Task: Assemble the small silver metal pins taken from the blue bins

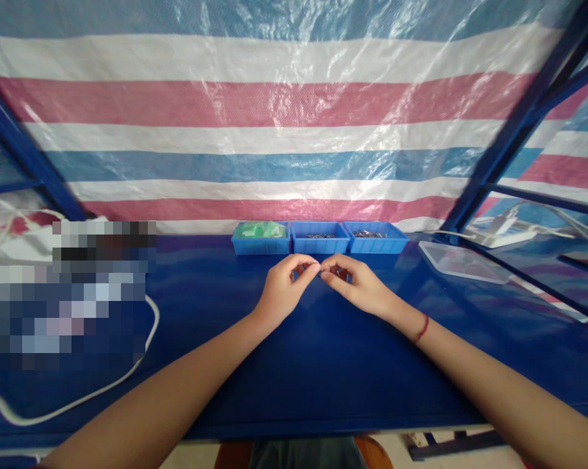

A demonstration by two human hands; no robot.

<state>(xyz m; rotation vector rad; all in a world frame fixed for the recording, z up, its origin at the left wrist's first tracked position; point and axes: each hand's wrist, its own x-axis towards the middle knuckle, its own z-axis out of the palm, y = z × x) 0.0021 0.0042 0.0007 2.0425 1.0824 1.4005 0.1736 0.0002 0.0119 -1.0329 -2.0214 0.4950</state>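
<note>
My left hand (284, 286) and my right hand (355, 281) meet over the blue table (294, 365), fingertips pinched together on a tiny dark part (320, 271) that is too small to name. A red string circles my right wrist. Just behind my hands stand three small blue bins: the left bin (261, 238) holds green and white bits, the middle bin (320, 237) and the right bin (376, 237) hold small dark metal pieces.
A clear plastic lid (463, 262) lies at the right. A white cable (79, 391) loops across the left of the table beside a blurred-out patch. Blue frame posts and a striped tarp close off the back and sides.
</note>
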